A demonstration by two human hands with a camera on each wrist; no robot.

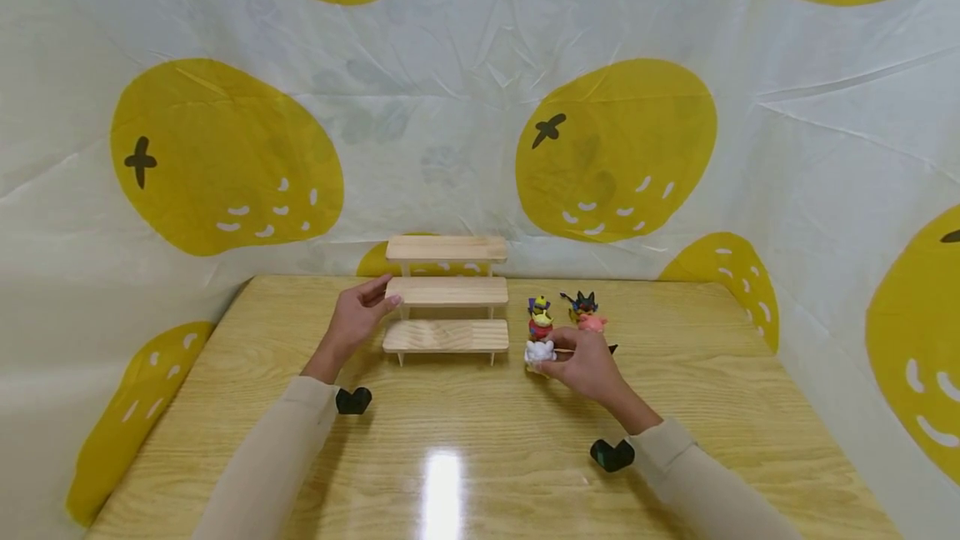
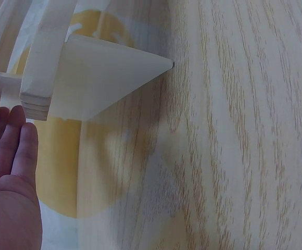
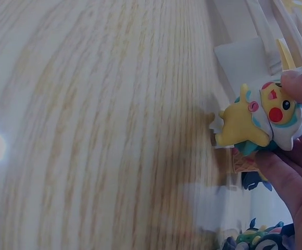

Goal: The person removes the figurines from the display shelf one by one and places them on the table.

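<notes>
In the head view, a three-tier wooden display stand (image 1: 446, 336) stands left of several small figurines. My left hand (image 1: 356, 319) holds the left end of its middle shelf, thumb at the front and fingers toward the back. Those fingers (image 2: 8, 151) look nearly straight in the left wrist view. Right of the stand, my right hand (image 1: 588, 363) pinches a white-hooded Pikachu figurine (image 1: 538, 352) between thumb and fingers. The right wrist view shows its yellow body (image 3: 239, 125) and red cheeks; whether it touches the table cannot be told.
Behind the right hand stand a red figurine (image 1: 540, 327), a purple-and-yellow one (image 1: 537, 305), a dark-eared one (image 1: 582, 304) and a pink one (image 1: 592, 322). A dark tip (image 1: 613, 349) shows past the hand. Patterned cloth (image 1: 435, 148) hangs behind the wooden table (image 1: 420, 432).
</notes>
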